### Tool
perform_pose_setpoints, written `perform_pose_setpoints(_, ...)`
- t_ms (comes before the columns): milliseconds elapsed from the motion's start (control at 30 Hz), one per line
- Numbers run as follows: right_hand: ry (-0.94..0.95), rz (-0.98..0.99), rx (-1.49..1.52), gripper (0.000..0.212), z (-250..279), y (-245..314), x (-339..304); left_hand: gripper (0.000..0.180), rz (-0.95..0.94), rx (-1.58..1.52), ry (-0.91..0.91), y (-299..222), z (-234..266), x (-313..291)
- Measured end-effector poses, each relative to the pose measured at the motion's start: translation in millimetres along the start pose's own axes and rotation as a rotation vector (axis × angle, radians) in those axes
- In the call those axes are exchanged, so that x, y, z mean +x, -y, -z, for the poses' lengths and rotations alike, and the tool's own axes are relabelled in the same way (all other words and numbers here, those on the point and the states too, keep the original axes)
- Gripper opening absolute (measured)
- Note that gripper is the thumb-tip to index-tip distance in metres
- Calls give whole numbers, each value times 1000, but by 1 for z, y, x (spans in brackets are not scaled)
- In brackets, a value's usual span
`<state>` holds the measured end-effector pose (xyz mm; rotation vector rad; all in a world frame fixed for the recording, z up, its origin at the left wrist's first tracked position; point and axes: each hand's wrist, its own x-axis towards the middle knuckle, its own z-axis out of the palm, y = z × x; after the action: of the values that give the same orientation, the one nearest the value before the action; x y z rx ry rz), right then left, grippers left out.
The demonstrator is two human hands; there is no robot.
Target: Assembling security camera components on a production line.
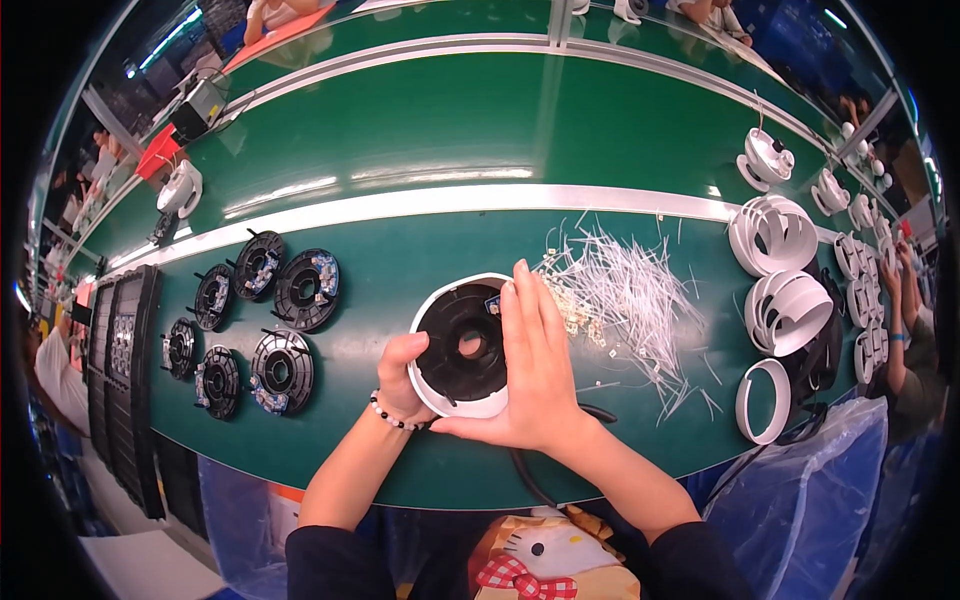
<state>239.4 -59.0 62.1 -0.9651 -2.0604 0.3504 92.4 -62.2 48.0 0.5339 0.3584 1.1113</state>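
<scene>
Over the front of the green bench I hold a round white housing (490,403) with a black plastic disc (450,345) seated inside it. The disc has a hole in its middle, and part of a small blue circuit board (493,305) shows beside my fingers. My left hand (402,385) grips the housing's left side, thumb on the rim. On the right side my right hand (538,370) holds it with the palm, its fingers straight and close together over the edge, its thumb along the bottom. That hand hides the right part of the disc.
Several black discs with blue boards (307,290) lie to the left, near a stack of black trays (122,370). White cable ties (630,300) and small pale connectors (575,305) are heaped at right. White rings (762,400) line the right edge; a conveyor (400,130) runs behind.
</scene>
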Motion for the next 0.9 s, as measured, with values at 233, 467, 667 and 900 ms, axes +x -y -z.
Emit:
perform_pose_setpoints(233, -102, -135, 312, 87, 7, -19, -1, 66, -206, 202, -115, -6, -8, 8)
perform_pose_setpoints(467, 339, -690, 1162, 30, 21, -27, 3, 65, -431, 214, -190, -15, -1, 3)
perform_pose_setpoints(667, 310, -687, 1306, 27, 17, -24, -1, 52, -475, 128, -176, -9, 7, -2)
perform_pose_setpoints(900, 286, -645, 1140, 40, 19, -23, 1, 54, -374, -7, -220, -12, 10, -3)
